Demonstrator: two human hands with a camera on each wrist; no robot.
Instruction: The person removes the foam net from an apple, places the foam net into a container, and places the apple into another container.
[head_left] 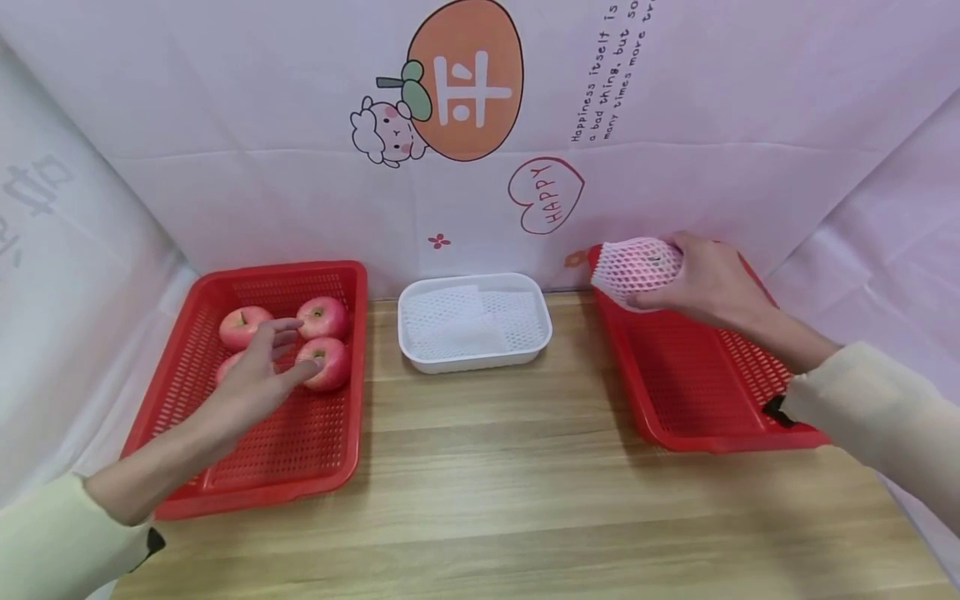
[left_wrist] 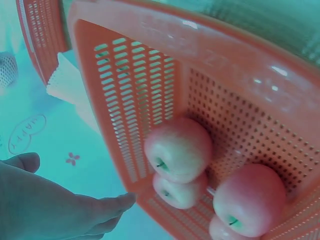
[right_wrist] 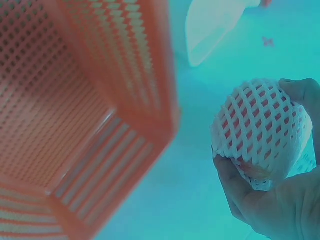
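In the head view my right hand [head_left: 708,279] grips an apple in a white foam net [head_left: 637,268] above the back left corner of the right red basket [head_left: 637,392]. The right wrist view shows the netted apple [right_wrist: 260,130] between thumb and fingers, with reddish skin showing through the mesh. My left hand [head_left: 258,375] hovers over the left red basket [head_left: 352,433], fingers spread and holding nothing. Several bare apples lie in that basket, among them one near my thumb [head_left: 333,367] and one beyond my fingertips [head_left: 322,315]. My left hand partly hides another apple [head_left: 227,367].
Between the baskets, a white tray [head_left: 474,364] holds flat white foam nets [head_left: 438,321]. The wooden table [head_left: 487,475] runs in front of it. A white printed cloth [head_left: 300,125] rises close behind the tray and baskets.
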